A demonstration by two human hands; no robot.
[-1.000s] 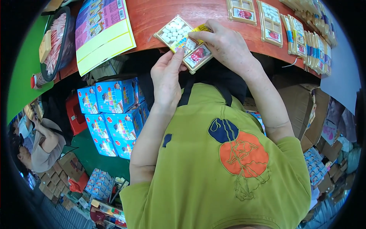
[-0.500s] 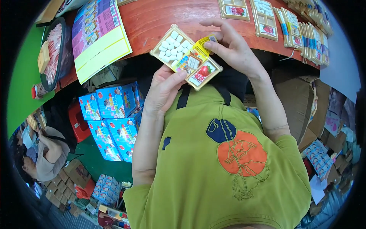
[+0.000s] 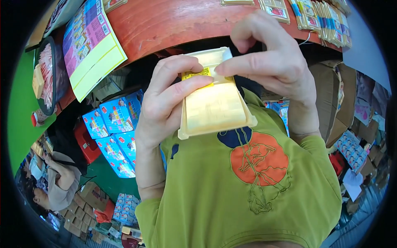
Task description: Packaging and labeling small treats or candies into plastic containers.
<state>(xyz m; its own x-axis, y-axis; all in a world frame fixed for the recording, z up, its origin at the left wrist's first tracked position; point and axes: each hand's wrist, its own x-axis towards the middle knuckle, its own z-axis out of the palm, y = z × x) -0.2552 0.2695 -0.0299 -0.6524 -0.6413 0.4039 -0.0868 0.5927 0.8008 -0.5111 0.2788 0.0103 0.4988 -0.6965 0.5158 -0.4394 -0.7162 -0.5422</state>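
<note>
A cream plastic tray [image 3: 213, 108] is held up in front of my chest with its underside showing. My left hand [image 3: 167, 89] is closed on its left side, thumb and finger pressing a yellow printed paper band [image 3: 197, 74] against the tray's back. My right hand [image 3: 275, 58] is at the tray's right side. One of its digits touches the tray's back near the band, and a curled finger stands apart above it, slightly blurred. The white pieces and strawberry picture on the tray's front are hidden now.
Similar filled trays [image 3: 275, 9] lie along the red-brown table [image 3: 165, 25], with several banded ones [image 3: 326, 20] stacked at the right. A printed sheet [image 3: 93, 49] and a basket of pink-white strips [image 3: 46, 74] are at left. Blue boxes [image 3: 118, 118] stand below; another person [image 3: 58, 182] sits at far left.
The tray has been turned over from front to back and brought nearer. My left hand has shifted its hold onto the band, and my right hand has moved along the tray's right side.
</note>
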